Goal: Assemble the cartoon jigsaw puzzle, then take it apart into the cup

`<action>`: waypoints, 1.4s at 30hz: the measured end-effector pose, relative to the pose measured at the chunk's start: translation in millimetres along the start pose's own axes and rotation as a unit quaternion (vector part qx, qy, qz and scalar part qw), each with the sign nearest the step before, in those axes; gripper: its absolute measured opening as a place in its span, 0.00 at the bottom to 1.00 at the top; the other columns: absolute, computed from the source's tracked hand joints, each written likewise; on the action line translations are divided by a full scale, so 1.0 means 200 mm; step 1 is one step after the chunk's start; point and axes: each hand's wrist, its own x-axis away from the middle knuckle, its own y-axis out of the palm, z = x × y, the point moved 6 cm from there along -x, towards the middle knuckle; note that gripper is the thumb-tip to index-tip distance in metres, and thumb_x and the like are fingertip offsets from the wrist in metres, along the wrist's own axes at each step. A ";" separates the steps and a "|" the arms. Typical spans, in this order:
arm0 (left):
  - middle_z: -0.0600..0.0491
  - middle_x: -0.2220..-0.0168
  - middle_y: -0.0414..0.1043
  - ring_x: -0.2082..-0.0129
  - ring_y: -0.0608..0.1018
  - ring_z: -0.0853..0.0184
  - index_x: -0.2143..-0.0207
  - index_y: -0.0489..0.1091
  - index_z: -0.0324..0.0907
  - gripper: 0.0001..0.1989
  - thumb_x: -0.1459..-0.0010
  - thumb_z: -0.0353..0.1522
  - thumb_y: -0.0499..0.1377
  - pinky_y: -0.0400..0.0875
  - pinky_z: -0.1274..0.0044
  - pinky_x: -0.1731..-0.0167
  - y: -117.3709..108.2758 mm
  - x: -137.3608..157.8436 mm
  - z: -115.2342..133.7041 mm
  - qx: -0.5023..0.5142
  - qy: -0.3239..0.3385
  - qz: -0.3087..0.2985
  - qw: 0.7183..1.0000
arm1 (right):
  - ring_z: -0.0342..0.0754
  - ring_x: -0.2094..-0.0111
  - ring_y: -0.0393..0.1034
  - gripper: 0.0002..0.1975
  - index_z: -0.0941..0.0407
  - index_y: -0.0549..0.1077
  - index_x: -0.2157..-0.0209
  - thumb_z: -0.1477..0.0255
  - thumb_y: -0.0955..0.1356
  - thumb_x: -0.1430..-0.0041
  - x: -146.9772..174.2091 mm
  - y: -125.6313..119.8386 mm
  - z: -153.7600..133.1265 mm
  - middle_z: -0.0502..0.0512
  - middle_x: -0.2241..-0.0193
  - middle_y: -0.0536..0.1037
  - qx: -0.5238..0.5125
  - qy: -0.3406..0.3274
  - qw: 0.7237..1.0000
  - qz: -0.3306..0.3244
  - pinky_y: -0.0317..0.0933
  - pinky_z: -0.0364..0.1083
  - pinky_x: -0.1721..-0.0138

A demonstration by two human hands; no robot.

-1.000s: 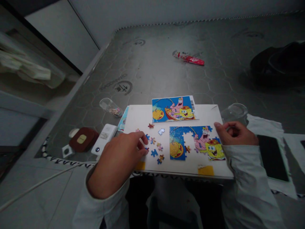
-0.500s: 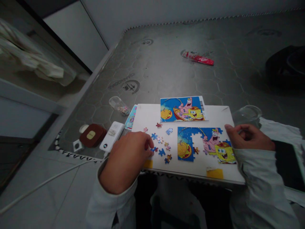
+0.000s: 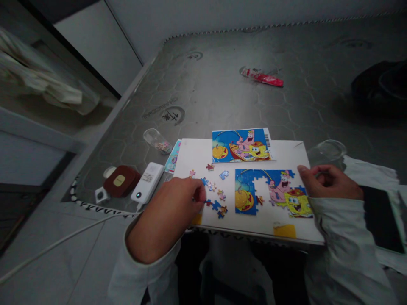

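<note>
My left hand (image 3: 173, 207) lies over the left side of a white board (image 3: 286, 148), its thumb and fingers closed on a small puzzle piece (image 3: 208, 203). That piece is partly covered by the fingertips. Just right of it are several loose jigsaw pieces (image 3: 212, 186). A partly assembled jigsaw (image 3: 244, 190) with a cartoon picture fills the board's right half, with a gap in its middle. My right hand (image 3: 333, 182) rests at the board's right edge beside the jigsaw, fingers curled, nothing visible in them. A matching picture card (image 3: 241, 146) lies at the back of the board.
Left of the board are a white power bank (image 3: 148, 182) with a cable, a brown case (image 3: 121, 181) and a clear tube (image 3: 157, 141) containing small bits. A clear cup (image 3: 330, 150), tissue and a dark phone (image 3: 383, 218) lie right. Farther back is a red wrapper (image 3: 263, 77).
My left fingers have shifted the puzzle piece slightly right, closer to a neighbouring blue piece. My right hand keeps its place on the board. The view has moved a little.
</note>
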 end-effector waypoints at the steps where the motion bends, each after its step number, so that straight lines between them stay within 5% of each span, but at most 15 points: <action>1: 0.58 0.68 0.79 0.67 0.77 0.65 0.69 0.74 0.47 0.06 0.49 0.27 0.60 0.60 0.75 0.69 0.00 0.00 0.00 0.002 -0.001 0.002 1.000 | 0.40 0.82 0.53 0.19 0.53 0.71 0.71 0.51 0.70 0.52 0.00 0.00 0.00 0.42 0.84 0.61 0.001 -0.001 1.000 -0.002 0.44 0.44 0.78; 5: 0.60 0.69 0.79 0.69 0.77 0.67 0.60 0.75 0.49 0.13 0.48 0.29 0.62 0.61 0.77 0.70 -0.01 0.00 0.00 0.030 -0.004 0.005 1.000 | 0.40 0.82 0.53 0.19 0.53 0.71 0.72 0.51 0.70 0.52 0.01 0.00 -0.02 0.43 0.84 0.60 -0.001 0.002 1.000 -0.002 0.45 0.44 0.78; 14: 0.57 0.69 0.80 0.69 0.78 0.65 0.72 0.77 0.47 0.04 0.49 0.30 0.62 0.63 0.77 0.70 -0.01 -0.01 0.00 -0.003 0.021 0.005 1.000 | 0.40 0.81 0.54 0.18 0.55 0.71 0.73 0.53 0.70 0.51 0.00 -0.01 -0.03 0.43 0.84 0.62 -0.003 -0.007 1.000 0.000 0.47 0.43 0.77; 20: 0.56 0.70 0.79 0.70 0.77 0.63 0.69 0.76 0.49 0.04 0.44 0.34 0.61 0.60 0.75 0.73 -0.06 0.02 0.03 -0.025 0.005 0.051 0.998 | 0.40 0.82 0.54 0.20 0.55 0.71 0.73 0.51 0.70 0.51 0.01 0.00 -0.04 0.43 0.85 0.61 -0.021 -0.026 0.999 0.004 0.47 0.43 0.78; 28: 0.58 0.66 0.81 0.68 0.79 0.67 0.62 0.78 0.51 0.08 0.39 0.35 0.58 0.68 0.77 0.65 -0.09 0.01 0.22 0.110 0.117 0.130 0.979 | 0.39 0.83 0.54 0.21 0.55 0.72 0.72 0.50 0.70 0.50 0.02 -0.04 -0.09 0.43 0.85 0.62 -0.019 -0.070 0.997 -0.019 0.46 0.42 0.79; 34: 0.58 0.62 0.82 0.63 0.80 0.67 0.62 0.79 0.51 0.09 0.38 0.32 0.58 0.70 0.75 0.57 -0.05 0.00 0.32 0.164 0.181 0.123 0.962 | 0.39 0.82 0.61 0.16 0.53 0.79 0.67 0.55 0.70 0.44 0.19 -0.04 -0.34 0.46 0.83 0.70 -0.048 -0.250 0.950 -0.178 0.51 0.42 0.79; 38: 0.58 0.60 0.82 0.60 0.80 0.66 0.62 0.79 0.50 0.10 0.37 0.31 0.57 0.69 0.75 0.55 -0.03 0.01 0.35 0.182 0.204 0.114 0.955 | 0.40 0.80 0.65 0.13 0.51 0.81 0.68 0.58 0.69 0.42 0.29 0.01 -0.43 0.47 0.80 0.75 -0.069 -0.279 0.919 -0.268 0.55 0.41 0.76; 42: 0.60 0.61 0.81 0.59 0.80 0.66 0.62 0.78 0.51 0.10 0.35 0.32 0.55 0.69 0.76 0.57 -0.02 0.01 0.37 0.184 0.226 0.120 0.949 | 0.40 0.79 0.64 0.11 0.51 0.81 0.69 0.59 0.70 0.44 0.31 0.04 -0.45 0.48 0.80 0.76 -0.097 -0.284 0.910 -0.286 0.55 0.41 0.76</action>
